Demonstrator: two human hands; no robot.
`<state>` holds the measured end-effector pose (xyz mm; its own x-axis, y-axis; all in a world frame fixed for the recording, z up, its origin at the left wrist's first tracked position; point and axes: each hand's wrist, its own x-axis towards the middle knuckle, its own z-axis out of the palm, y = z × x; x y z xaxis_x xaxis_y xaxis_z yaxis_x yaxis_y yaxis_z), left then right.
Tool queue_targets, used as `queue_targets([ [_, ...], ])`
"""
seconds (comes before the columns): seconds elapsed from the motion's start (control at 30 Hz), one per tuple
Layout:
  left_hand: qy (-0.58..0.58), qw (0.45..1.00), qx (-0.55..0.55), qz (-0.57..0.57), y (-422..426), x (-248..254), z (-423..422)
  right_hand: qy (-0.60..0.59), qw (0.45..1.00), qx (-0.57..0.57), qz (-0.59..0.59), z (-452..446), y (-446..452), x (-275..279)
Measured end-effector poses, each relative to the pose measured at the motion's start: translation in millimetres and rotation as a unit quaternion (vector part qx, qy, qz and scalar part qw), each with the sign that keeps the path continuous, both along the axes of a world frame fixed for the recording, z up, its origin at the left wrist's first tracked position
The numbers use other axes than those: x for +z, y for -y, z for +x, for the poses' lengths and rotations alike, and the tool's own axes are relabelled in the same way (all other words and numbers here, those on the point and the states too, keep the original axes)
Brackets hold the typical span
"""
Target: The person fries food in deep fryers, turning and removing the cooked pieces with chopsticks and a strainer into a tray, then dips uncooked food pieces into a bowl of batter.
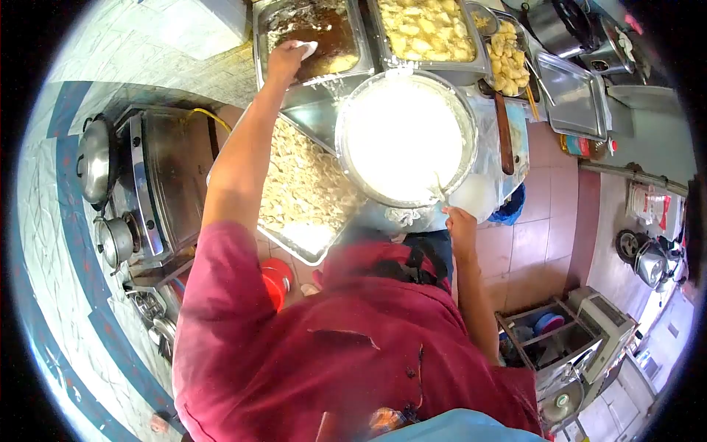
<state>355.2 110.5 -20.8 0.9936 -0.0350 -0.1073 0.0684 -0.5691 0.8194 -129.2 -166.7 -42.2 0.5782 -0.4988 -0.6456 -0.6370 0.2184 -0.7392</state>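
My left hand pinches a white batter-coated piece of food over the left frying vat. Dark oil fills that vat, with pale bits floating in it. Closed beside the near rim of a large round bowl, my right hand seems to grip the thin end of something that reaches into the bowl; its kind is unclear. Bright white batter fills the bowl, washed out by glare. Left of it, a big tray holds many pale raw pieces.
The right vat is crowded with yellow frying pieces. Golden fried pieces lie in a container beside it, near a wooden handle. Farther right sits a metal tray. A red bucket stands on the floor.
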Motion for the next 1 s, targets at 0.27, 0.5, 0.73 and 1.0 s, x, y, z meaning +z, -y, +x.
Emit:
queue_targets([
  [0.27, -0.027, 0.999, -0.030, -0.018, 3, 24, 4, 0.003, 1.000, 0.025, -0.013, 0, 13, 33],
  [0.5, -0.018, 0.973, 0.199, -0.113, -139, 25, -168, 0.019, 0.992, 0.122, -0.006, 4, 53, 4],
  [0.73, -0.087, 0.941, 0.318, 0.080, -251, -44, -296, 0.014, 0.988, 0.154, -0.024, 25, 41, 11],
  [1.0, -0.076, 0.946, 0.166, 0.268, -242, -61, -278, 0.034, 0.980, 0.182, -0.073, 34, -6, 5],
])
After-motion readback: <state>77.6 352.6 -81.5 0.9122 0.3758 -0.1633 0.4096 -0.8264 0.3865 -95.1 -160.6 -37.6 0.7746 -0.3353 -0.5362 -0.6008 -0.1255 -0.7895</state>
